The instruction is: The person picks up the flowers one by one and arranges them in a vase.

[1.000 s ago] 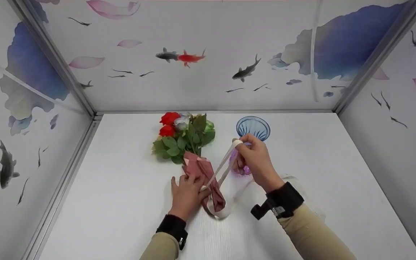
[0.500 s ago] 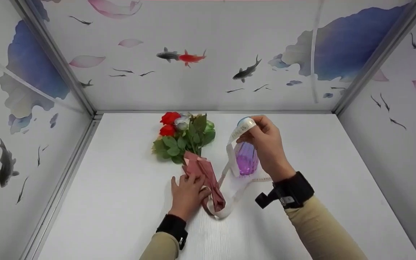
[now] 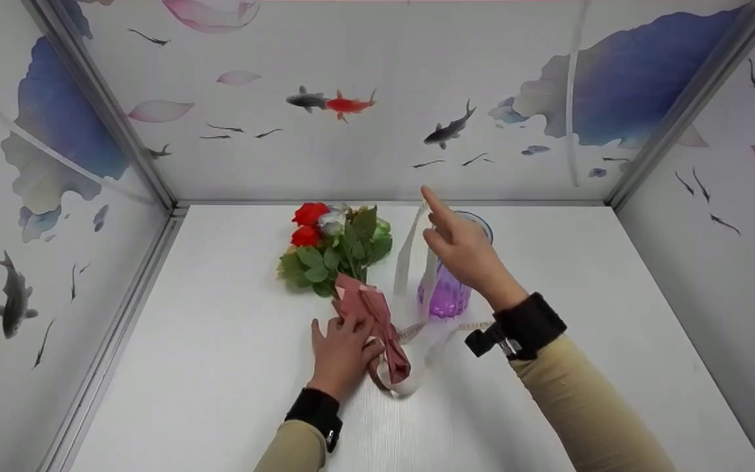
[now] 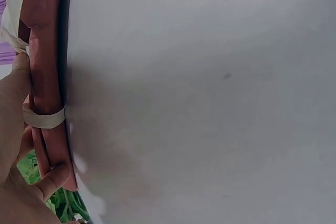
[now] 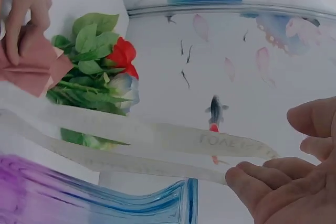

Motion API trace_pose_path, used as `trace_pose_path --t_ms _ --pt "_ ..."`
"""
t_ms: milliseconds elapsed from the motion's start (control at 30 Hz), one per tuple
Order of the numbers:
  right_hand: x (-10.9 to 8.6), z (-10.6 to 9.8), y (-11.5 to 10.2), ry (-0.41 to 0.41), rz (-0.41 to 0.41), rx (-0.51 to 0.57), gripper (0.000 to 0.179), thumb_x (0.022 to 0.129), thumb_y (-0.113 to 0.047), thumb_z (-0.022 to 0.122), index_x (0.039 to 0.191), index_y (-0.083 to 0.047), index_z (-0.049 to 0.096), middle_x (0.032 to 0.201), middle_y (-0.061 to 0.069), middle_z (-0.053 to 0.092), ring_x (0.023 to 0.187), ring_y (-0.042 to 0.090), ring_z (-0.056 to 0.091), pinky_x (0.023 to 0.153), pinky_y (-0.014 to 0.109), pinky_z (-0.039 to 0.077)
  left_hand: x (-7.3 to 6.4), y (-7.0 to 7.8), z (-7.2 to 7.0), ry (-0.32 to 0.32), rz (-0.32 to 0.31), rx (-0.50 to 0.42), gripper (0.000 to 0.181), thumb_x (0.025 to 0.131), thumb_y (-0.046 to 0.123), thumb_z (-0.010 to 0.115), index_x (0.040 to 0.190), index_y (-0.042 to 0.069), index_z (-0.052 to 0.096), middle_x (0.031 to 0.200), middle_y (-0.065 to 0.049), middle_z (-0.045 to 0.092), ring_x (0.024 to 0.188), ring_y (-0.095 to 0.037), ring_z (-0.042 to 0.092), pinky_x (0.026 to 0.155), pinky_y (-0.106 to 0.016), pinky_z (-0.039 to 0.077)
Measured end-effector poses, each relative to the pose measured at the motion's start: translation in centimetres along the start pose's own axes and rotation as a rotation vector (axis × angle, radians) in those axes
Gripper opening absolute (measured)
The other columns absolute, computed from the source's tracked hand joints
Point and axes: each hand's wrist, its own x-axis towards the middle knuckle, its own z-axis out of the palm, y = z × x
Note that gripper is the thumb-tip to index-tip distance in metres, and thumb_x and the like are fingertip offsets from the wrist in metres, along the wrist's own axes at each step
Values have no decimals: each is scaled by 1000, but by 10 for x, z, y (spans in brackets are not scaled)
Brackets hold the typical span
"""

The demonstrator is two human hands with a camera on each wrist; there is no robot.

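Observation:
A bouquet of artificial roses [image 3: 335, 246] lies on the white table, its stems wrapped in dusky pink paper [image 3: 367, 301]. My left hand [image 3: 341, 357] grips this wrap from the left; in the left wrist view a pale ribbon band [image 4: 44, 119] circles the paper. My right hand [image 3: 466, 252] is raised, with its fingers extended. Over its fingertips hangs a loop of the cream printed ribbon [image 5: 210, 145], and the thumb stands apart from it. The ribbon's other end runs down past the wrap's tip. Beneath the right hand stands a purple and blue glass vase [image 3: 444, 298], partly hidden.
White panels printed with fish and petals [image 3: 351, 131] enclose the table [image 3: 220, 393] at the back and both sides. A metal edge strip [image 3: 390, 202] runs along the back. More printed ribbon [image 3: 472, 326] lies to the right of the vase's base.
My right hand has moved up and away, drawing the ribbon upward. Its fingers, which pinched the ribbon before, are now spread with the loop over them. The left hand and bouquet have stayed put.

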Motion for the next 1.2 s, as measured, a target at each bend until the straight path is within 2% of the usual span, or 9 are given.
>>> trace_pose_path --t_ms 67,100,167,267,433,633,833,1067,1200 --pt "-2 3 0 49 -55 -151 54 102 -8 55 155 -10 44 69 3 54 64 19 55 64 33 45 0 0 0 1 1 5 58 94 60 60 142 28 62 144 -5 55 122 -40 54 106 -76 29" --pt "-2 5 1 63 -75 -200 51 102 -7 54 152 -8 49 61 -2 40 55 15 41 59 33 37 0 0 0 -2 -1 5 58 94 60 60 142 28 62 144 -5 55 122 -40 54 107 -76 29" --pt "-3 8 2 68 -93 -245 45 102 -7 53 146 -7 56 59 -8 30 52 10 25 54 30 30 0 0 -1 -3 -2 3 58 94 60 60 142 27 62 145 -5 55 122 -40 54 107 -76 28" --pt "-4 11 5 34 -98 -250 38 103 -8 53 140 -6 62 59 -9 29 49 7 22 51 28 27 0 0 -1 -4 -4 0 58 94 60 60 142 27 62 145 -4 54 122 -40 54 107 -76 27" --pt "-6 14 7 -18 -92 -236 32 103 -9 54 132 -5 69 58 -7 38 48 6 28 49 26 29 0 1 -1 7 -2 -18 59 94 59 61 142 26 63 143 -4 55 120 -40 55 107 -78 25" --pt "-12 20 18 -74 -129 -241 28 102 -11 58 126 -4 73 74 5 66 53 6 37 55 26 38 -1 1 0 28 8 -51 58 93 57 64 141 24 64 142 -5 57 119 -41 55 107 -80 23" --pt "-23 28 32 -145 -195 -244 26 102 -10 60 123 -5 74 82 6 71 54 4 38 63 28 45 1 -1 2 29 14 -48 56 93 56 64 140 24 65 139 -5 57 119 -41 55 106 -79 24" --pt "-46 52 54 -212 -264 -259 20 98 -7 64 114 -5 77 96 8 78 70 12 66 70 35 58 2 -4 3 -12 5 -47 55 95 57 62 140 25 65 137 -4 57 120 -40 55 107 -79 23" --pt "-65 72 66 -278 -265 -276 21 97 -7 66 116 -4 75 103 10 78 83 22 73 76 39 59 3 -7 0 -32 2 -83 46 99 50 60 138 26 66 138 -1 58 119 -39 58 107 -80 23"
